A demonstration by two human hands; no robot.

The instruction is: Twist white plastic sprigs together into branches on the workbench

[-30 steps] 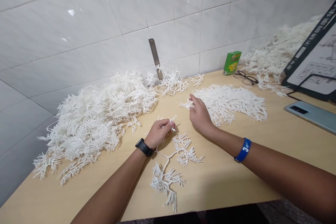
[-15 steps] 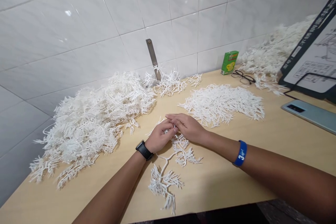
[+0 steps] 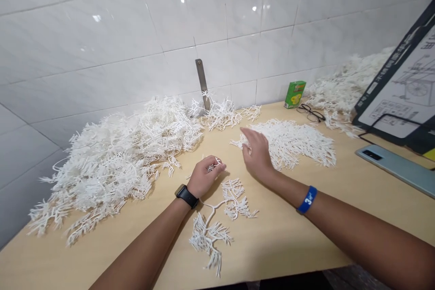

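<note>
My left hand (image 3: 204, 176), with a black watch on the wrist, is closed on the top of a white plastic branch (image 3: 217, 217) that lies on the wooden table (image 3: 306, 240) and trails toward me. My right hand (image 3: 257, 154), a blue band on its wrist, reaches over the near left edge of a flat heap of small white sprigs (image 3: 288, 142). Its fingers are loosely curled and somewhat blurred; whether they carry a sprig does not show. A large pile of white branches (image 3: 115, 158) lies to the left.
A metal bracket (image 3: 203, 82) stands against the tiled wall with more sprigs at its foot. At the back right are a green carton (image 3: 294, 94), eyeglasses (image 3: 311, 113) and another white heap (image 3: 343, 90). A phone (image 3: 394, 167) and a printed board (image 3: 397, 99) lie at the right.
My right hand came to my left hand at the branch, then moved away to the sprig heap at the right. The left hand has stayed on the branch.
</note>
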